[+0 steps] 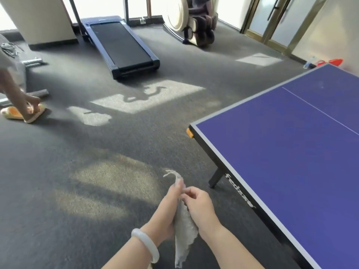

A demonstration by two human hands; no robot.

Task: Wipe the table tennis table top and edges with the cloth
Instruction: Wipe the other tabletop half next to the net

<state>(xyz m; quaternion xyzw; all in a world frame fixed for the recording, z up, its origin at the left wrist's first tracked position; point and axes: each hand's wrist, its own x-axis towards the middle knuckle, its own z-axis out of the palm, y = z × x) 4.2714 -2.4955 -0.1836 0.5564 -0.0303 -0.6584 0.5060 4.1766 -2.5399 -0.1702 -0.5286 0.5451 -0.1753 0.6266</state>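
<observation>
A pale grey cloth (183, 232) hangs between my two hands, over the carpet and to the left of the table. My left hand (167, 212), with a white bangle on its wrist, grips the cloth along its upper part. My right hand (198, 206) pinches the cloth from the other side. The blue table tennis table (291, 152) fills the right side, with a white border, a black edge and an orange corner guard. Its near corner lies a little beyond my hands, and neither hand touches it.
Another person's leg (11, 90) and foot in an orange slipper (23, 112) stand at the far left. A dark treadmill (120, 47) lies ahead, a massage chair (196, 20) behind it, glass doors at the right. Grey carpet (97, 171) covers the floor. A red object (330, 62) sits beyond the table's far end.
</observation>
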